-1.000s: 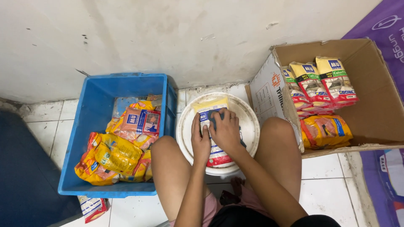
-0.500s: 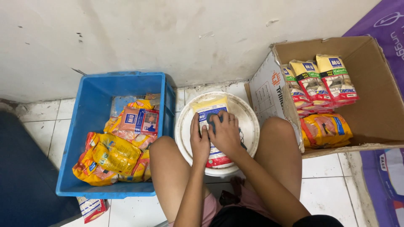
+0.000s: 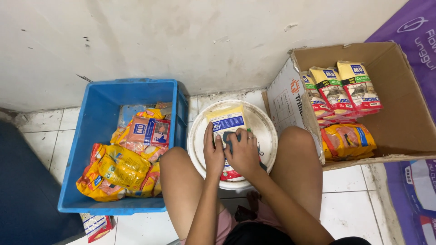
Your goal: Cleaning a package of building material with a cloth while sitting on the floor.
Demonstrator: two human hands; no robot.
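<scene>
Between crate (image 3: 97, 136) and box (image 3: 408, 113), hands (image 3: 231, 152) on packet (image 3: 225, 121)

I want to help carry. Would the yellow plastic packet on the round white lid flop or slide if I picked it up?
The yellow plastic packet looks filled, so probably bends some but keeps its shape. Its glossy film may be slippery. It lies flat on the round white lid under both hands, so rolling seems unlikely.

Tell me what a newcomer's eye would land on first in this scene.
First, the two hands, left hand and right hand, pressed on a yellow packet that lies on a white round lid between the person's knees. To the left stands a blue crate heaped with yellow and orange packets. To the right, a cardboard box on its side holds more packets in a row.
</scene>
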